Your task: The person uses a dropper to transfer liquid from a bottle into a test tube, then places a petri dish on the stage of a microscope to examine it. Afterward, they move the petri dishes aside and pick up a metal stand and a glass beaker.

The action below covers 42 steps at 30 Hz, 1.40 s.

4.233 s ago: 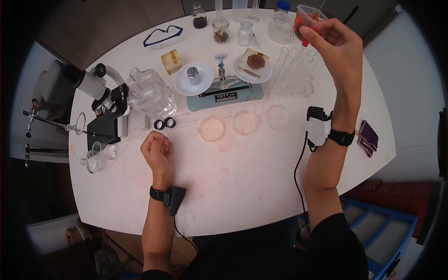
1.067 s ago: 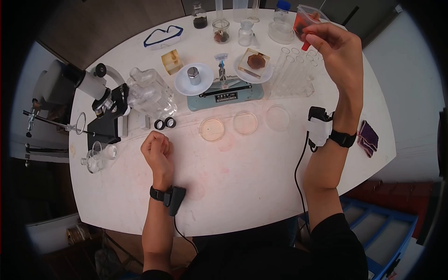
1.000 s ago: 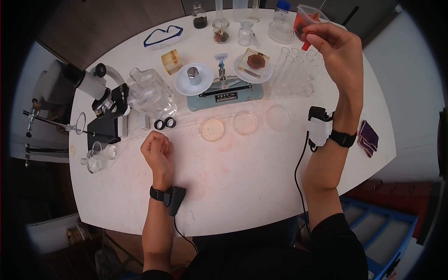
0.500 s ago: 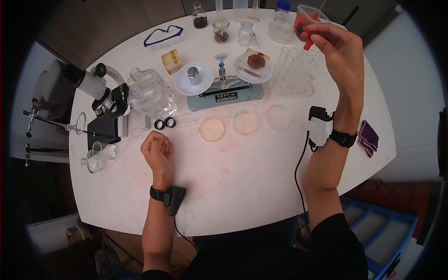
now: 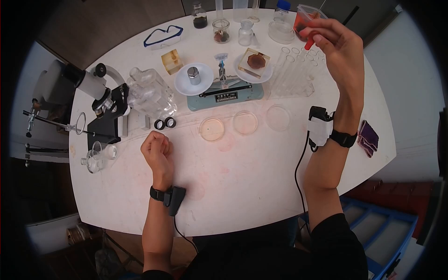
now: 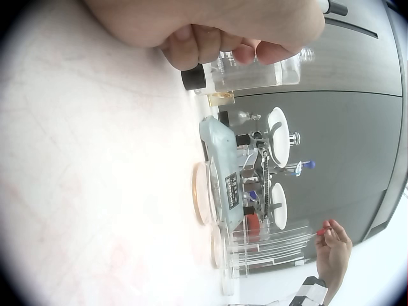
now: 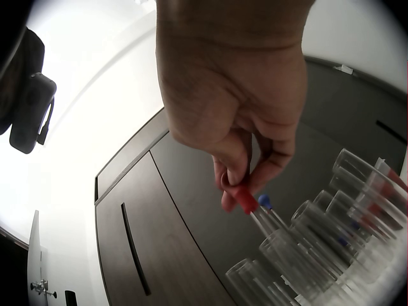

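Observation:
My right hand (image 5: 343, 49) is raised over the far right of the table, pinching the red rubber bulb (image 7: 244, 196) of a dropper between thumb and fingers. Below the bulb, the dropper's glass stem (image 7: 260, 220) slants down to the mouths of upright test tubes (image 7: 294, 261). These clear tubes (image 5: 279, 70) stand in a group right of the balance. My left hand (image 5: 157, 148) rests on the table with its fingers curled in and nothing held. Just beyond it lie two black ring-like caps (image 5: 170, 122). Three shallow petri dishes (image 5: 212, 140) sit in a row at mid-table.
A blue-green balance (image 5: 196, 103) bears a metal weight (image 5: 193, 74) and a block with a brown specimen (image 5: 256, 61). Left are a microscope (image 5: 95, 91) and clear bottles (image 5: 151, 93). A red-stained plastic container (image 5: 303, 17) stands behind my right hand; a purple cloth (image 5: 367, 137) lies right.
The red bulb has shifted slightly right within my right hand's pinch, and more of it shows than several seconds ago. My left hand and the table's things have stayed put.

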Tool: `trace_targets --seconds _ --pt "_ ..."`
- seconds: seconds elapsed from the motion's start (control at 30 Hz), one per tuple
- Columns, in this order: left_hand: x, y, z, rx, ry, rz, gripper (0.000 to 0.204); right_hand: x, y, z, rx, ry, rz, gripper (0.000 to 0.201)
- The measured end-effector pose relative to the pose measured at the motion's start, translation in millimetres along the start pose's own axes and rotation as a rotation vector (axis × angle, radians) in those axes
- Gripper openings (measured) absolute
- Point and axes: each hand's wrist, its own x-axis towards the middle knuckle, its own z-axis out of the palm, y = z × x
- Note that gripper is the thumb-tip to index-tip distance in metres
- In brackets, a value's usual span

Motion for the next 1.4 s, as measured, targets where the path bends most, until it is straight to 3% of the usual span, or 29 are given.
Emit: trace_targets --seconds 0.67,1.4 --pt "-0.8 1.5 2.5 0.027 0.011 0.004 0.018 -1.5 -7.1 2.4 -0.011 0.014 -0.016 0.033" --pt "-0.8 0.9 2.2 0.003 -0.007 0.01 0.017 -1.4 -7.3 0.9 0.006 0.005 0.003 0.03"
